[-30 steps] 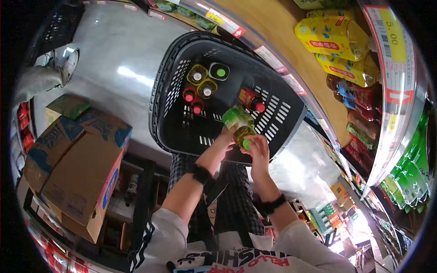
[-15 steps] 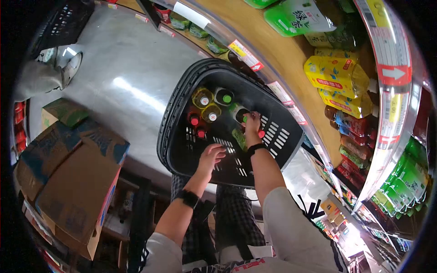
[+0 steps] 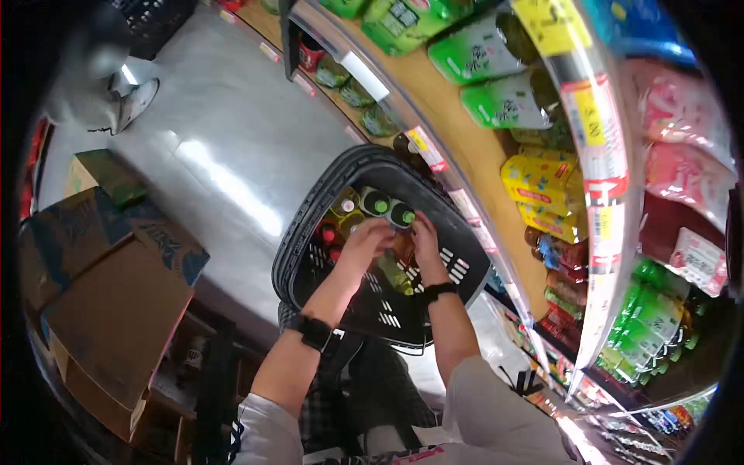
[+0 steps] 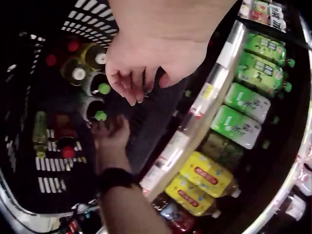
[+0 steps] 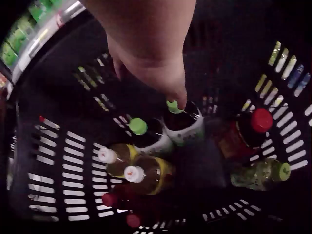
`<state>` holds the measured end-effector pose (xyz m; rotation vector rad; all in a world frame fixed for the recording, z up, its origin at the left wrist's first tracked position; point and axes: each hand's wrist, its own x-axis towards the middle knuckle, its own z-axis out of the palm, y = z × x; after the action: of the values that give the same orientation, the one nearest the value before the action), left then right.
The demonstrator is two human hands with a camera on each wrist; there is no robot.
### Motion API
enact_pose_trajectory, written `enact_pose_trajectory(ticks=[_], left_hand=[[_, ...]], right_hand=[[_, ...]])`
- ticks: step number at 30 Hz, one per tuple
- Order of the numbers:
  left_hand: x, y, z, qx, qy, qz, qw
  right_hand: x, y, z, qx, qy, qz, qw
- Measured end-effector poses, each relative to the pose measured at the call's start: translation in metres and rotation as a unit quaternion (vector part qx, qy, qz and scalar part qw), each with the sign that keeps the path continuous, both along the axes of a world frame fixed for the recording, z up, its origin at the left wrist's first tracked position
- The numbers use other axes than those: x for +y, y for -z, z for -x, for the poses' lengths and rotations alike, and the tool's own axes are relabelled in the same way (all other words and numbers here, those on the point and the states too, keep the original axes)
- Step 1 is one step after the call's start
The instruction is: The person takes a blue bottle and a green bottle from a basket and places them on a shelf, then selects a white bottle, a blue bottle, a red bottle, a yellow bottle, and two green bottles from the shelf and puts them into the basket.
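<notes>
Inside the black basket (image 3: 288,267), my right hand (image 3: 424,242) is at a dark bottle with a green cap (image 3: 408,218); one fingertip touches the cap (image 5: 174,107) in the right wrist view. That bottle stands upright beside another green-capped one (image 5: 138,126). My left hand (image 4: 153,61) hangs over the basket with loosely bent fingers, holding nothing. Two white-capped yellow bottles (image 5: 155,175) and two red-capped bottles (image 4: 51,60) stand close by. A red-labelled bottle (image 5: 239,139) and a greenish bottle (image 5: 256,174) lie apart from the upright group.
Shelves of green-labelled bottles (image 3: 508,101) and yellow-labelled bottles (image 3: 542,186) run along the right, their price rail (image 3: 465,209) close to the basket rim. Cardboard boxes (image 3: 116,310) stand at the left. A person's shoe (image 3: 138,105) is on the floor at upper left.
The greenish bottle both hands held a second ago lies in the basket. My left hand has moved up over the upright bottles; my right hand's green-capped bottle now stands beside its match. The head view has shifted.
</notes>
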<state>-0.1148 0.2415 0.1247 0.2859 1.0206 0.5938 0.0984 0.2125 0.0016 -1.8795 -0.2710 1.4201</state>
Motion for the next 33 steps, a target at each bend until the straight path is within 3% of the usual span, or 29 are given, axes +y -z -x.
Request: enact_pose_trajectory(ticks=[5,7,9,11,13,15,18,22,25,26,29,33], left_hand=[[0.083,-0.051,0.021,-0.023,-0.045,-0.135,0.990],[0.116,-0.068,0.035,-0.016,-0.067,-0.186,0.980],[0.150,-0.082,0.045,-0.014,-0.086,-0.215,0.973],[0.183,-0.089,0.049,0.004,-0.086,-0.248,0.965],[0.202,-0.104,0.052,0.002,-0.090,-0.263,0.961],[0.216,-0.119,0.054,-0.018,-0.100,-0.266,0.959],[0.226,-0.112,0.048,-0.075,-0.084,-0.293,0.949],[0.219,-0.104,0.040,-0.063,-0.095,-0.286,0.951],[0.220,-0.094,0.041,-0.032,-0.135,-0.227,0.964],[0.222,-0.092,0.045,-0.034,-0.124,-0.205,0.970],[0.215,-0.081,0.049,-0.141,-0.130,-0.144,0.971],[0.178,-0.081,0.035,-0.140,-0.161,-0.181,0.960]], right_hand=[[0.078,-0.126,0.039,-0.110,-0.107,-0.208,0.966],[0.112,-0.154,0.047,-0.087,-0.117,-0.278,0.949],[0.154,-0.199,0.083,-0.157,-0.054,-0.336,0.927],[0.202,-0.234,0.108,-0.234,-0.101,-0.447,0.857],[0.241,-0.270,0.135,-0.202,-0.125,-0.446,0.863],[0.280,-0.273,0.136,-0.043,-0.172,-0.524,0.833],[0.307,-0.291,0.151,0.098,-0.202,-0.515,0.827],[0.304,-0.289,0.149,0.059,-0.179,-0.478,0.858],[0.288,-0.300,0.146,0.227,-0.092,-0.420,0.874],[0.276,-0.304,0.149,0.241,-0.024,-0.396,0.886],[0.233,-0.294,0.130,0.365,-0.056,-0.309,0.876],[0.161,-0.266,0.150,0.132,-0.062,-0.388,0.910]])
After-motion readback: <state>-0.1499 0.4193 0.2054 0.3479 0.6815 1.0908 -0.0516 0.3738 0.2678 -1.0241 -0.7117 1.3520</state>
